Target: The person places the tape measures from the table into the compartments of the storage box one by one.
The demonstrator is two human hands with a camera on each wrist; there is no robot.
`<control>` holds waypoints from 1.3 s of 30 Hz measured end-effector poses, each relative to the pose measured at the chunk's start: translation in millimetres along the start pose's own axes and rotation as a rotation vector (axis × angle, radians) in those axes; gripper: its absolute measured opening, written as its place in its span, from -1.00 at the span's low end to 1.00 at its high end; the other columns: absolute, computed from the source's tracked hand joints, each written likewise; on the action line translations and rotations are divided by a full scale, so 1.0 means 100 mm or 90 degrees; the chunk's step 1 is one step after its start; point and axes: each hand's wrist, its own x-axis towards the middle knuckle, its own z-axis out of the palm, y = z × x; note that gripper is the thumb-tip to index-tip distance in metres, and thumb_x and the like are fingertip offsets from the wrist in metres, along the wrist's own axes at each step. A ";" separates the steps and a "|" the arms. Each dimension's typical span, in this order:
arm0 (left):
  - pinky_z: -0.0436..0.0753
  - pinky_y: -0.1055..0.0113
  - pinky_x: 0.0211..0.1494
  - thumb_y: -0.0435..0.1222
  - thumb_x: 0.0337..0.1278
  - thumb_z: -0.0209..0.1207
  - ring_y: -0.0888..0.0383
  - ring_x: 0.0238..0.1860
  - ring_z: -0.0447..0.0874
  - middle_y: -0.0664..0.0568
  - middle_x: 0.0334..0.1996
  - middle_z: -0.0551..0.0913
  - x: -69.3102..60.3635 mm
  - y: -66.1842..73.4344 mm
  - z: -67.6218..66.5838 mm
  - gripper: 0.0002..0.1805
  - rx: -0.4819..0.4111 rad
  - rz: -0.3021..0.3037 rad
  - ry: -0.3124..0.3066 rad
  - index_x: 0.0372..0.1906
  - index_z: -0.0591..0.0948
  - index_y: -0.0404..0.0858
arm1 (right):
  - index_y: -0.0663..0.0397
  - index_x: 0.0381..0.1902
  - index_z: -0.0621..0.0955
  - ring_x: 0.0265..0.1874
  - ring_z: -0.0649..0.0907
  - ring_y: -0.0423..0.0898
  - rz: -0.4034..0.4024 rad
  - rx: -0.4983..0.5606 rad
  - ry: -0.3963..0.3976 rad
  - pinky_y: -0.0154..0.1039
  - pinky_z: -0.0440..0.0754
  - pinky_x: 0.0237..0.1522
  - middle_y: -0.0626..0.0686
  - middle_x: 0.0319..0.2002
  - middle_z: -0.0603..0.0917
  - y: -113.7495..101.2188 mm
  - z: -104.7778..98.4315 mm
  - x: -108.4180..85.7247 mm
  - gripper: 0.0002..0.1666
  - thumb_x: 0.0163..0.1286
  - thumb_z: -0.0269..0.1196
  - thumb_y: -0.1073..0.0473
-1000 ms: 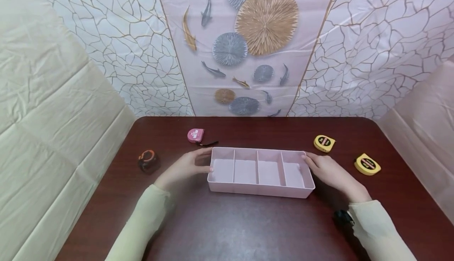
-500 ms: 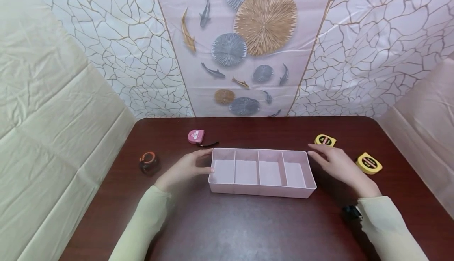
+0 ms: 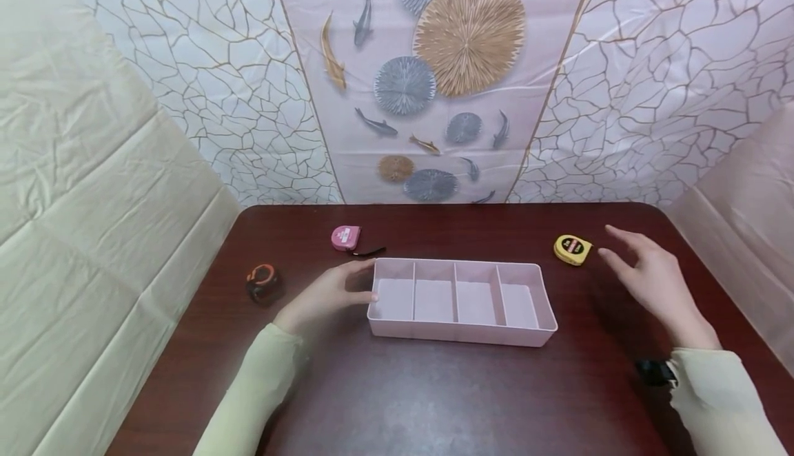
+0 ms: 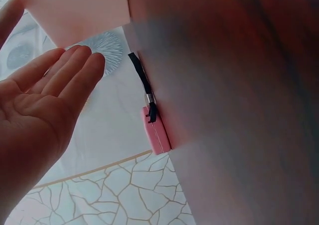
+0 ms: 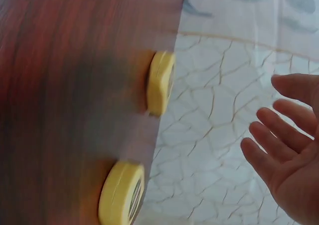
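Against our left hand (image 3: 322,297) we have the left end of the pink tray (image 3: 462,332), a unit with four compartments, flat on the table (image 3: 459,401). The thumb touches the end wall, the fingers extend near the far corner, and the span between them is wide; we see no firm grip. We judge the step in hand to be a reach: our left hand steadies the tray, and our right hand (image 3: 657,280), raised, empty and wide with fingers apart, is set for a pickup.

To the left of our right hand, just past the thumb tip, lies the yellow tape measure (image 3: 572,250); we see no contact. Below that hand, hidden in the head view but shown by the right wrist view, lies the second yellow tape measure (image 5: 121,194). We cannot tell which one the reach addresses. For either, we judge that the next move calls for lowering the right hand to the case, setting thumb and fingers on opposite sides, then narrowing them. The tray lies well to the left of that hand.

Beyond our left hand lies the pink tape measure (image 3: 344,237) with its black strap (image 3: 370,252); to its left, the orange-and-black tape measure (image 3: 263,282)
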 end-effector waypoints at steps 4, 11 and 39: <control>0.36 0.11 0.43 -0.06 0.12 0.45 0.24 0.40 0.38 0.23 0.38 0.46 0.00 0.02 0.01 -0.17 -0.010 -0.014 0.003 0.50 0.38 0.06 | 0.25 0.42 0.43 -0.38 0.51 0.18 0.042 -0.019 0.021 0.07 0.41 -0.15 0.45 0.26 0.48 0.12 -0.12 -0.07 -0.35 0.49 0.23 0.05; 0.36 0.10 0.43 -0.14 0.14 0.44 0.24 0.39 0.39 0.23 0.39 0.45 -0.01 0.03 0.01 -0.19 -0.024 -0.028 0.004 0.50 0.37 0.10 | 0.28 0.41 0.42 0.14 0.49 0.44 0.096 -0.008 -0.019 0.23 0.35 0.00 0.46 0.28 0.47 0.27 -0.23 -0.09 -0.32 0.50 0.21 -0.03; 0.32 0.10 0.46 -0.08 0.14 0.43 0.31 0.42 0.31 0.26 0.41 0.42 0.00 0.01 0.01 -0.18 0.006 -0.018 -0.002 0.51 0.35 0.13 | 0.65 0.37 0.18 0.04 0.38 0.57 0.198 -0.081 -0.206 0.39 0.36 0.00 0.74 0.19 0.27 0.90 -0.11 -0.21 0.04 0.41 0.23 -0.19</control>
